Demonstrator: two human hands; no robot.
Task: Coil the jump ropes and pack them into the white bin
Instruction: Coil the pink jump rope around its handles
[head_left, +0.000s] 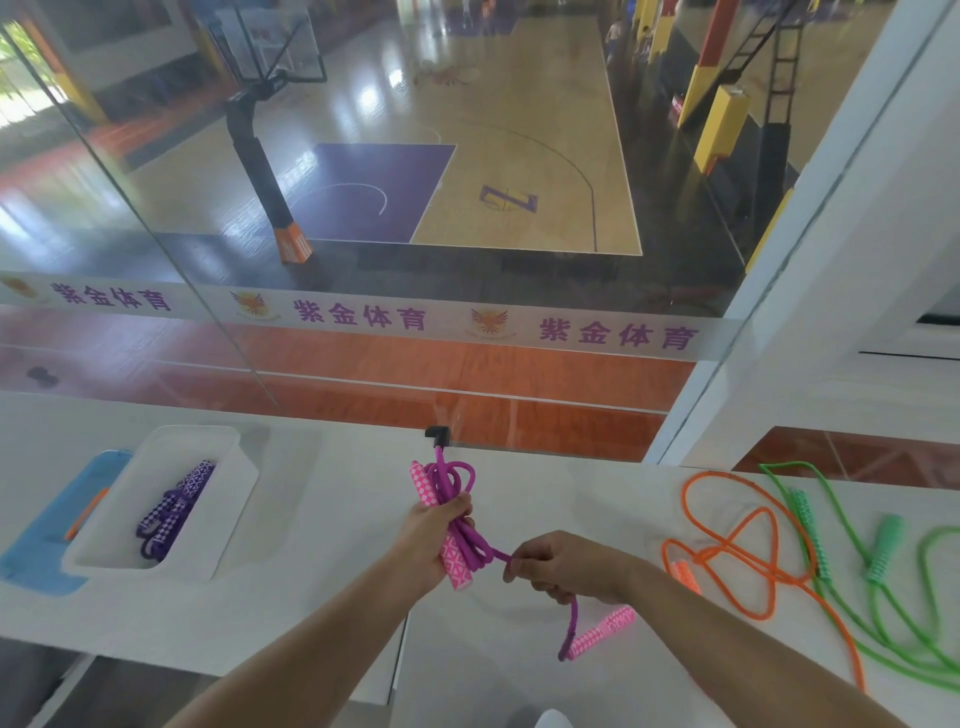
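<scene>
One rope half-coiled, two more waiting on the desk (322, 597).
Your left hand (426, 540) grips the pink rope (457, 519) bundle by a handle; your right hand (561, 566) pinches its tail. Slacken either and the loops spring apart before reaching the white bin (228, 499).

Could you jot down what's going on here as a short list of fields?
Left hand: grips coiled magenta jump rope with pink patterned handle
Right hand: pinches the rope's loose end; second pink handle dangles
White plastic bin: holds a coiled purple rope
Still loose on the white counter: orange rope, green rope
</scene>
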